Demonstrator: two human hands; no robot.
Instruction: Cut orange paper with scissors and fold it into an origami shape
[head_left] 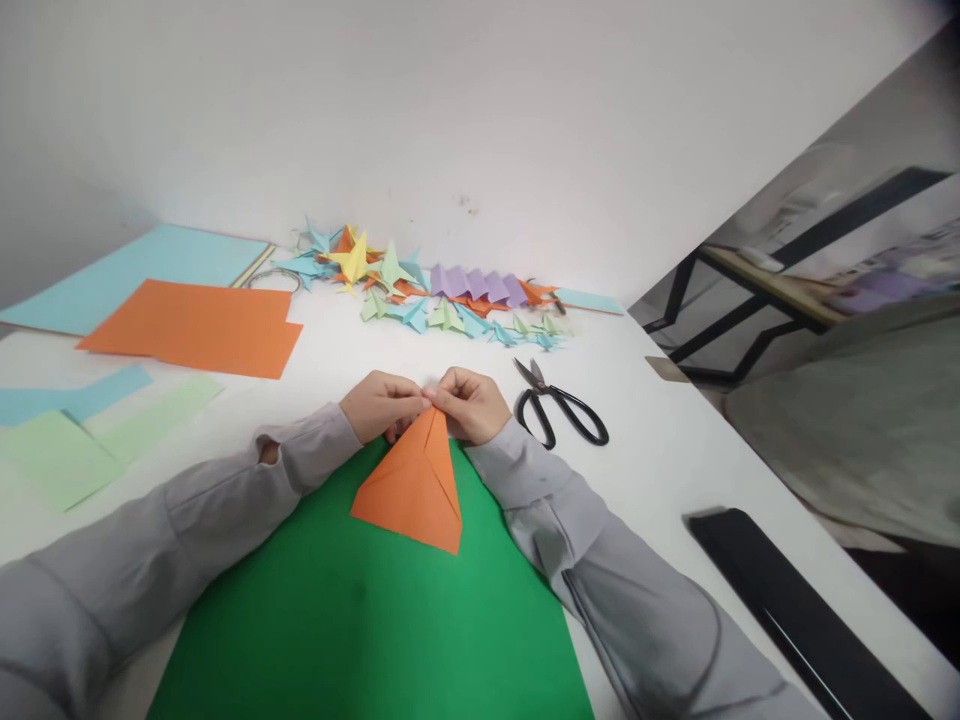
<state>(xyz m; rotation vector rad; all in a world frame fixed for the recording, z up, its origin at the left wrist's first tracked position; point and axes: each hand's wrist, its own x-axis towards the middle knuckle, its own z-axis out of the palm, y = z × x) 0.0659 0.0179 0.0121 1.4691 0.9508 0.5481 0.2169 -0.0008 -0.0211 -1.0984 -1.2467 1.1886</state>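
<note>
An orange folded paper (412, 480), roughly kite-shaped with creases and folded flaps, lies over a green sheet (360, 620). Its narrow tip points away from me. My left hand (385, 403) pinches that tip from the left, some of its fingers hidden behind the paper. From the right, my right hand (471, 402) grips the same tip between thumb and curled fingers. The two hands meet at the point of the paper. Just right of my right hand lie black-handled scissors (559, 400), their blades slightly apart.
Several folded paper cranes (356, 262) and a purple pleated strip (478, 285) line the wall side. Orange sheets (199, 325), blue sheets (142, 270) and pale green pieces (64, 458) lie left. A long black object (780, 600) rests near the table's right edge.
</note>
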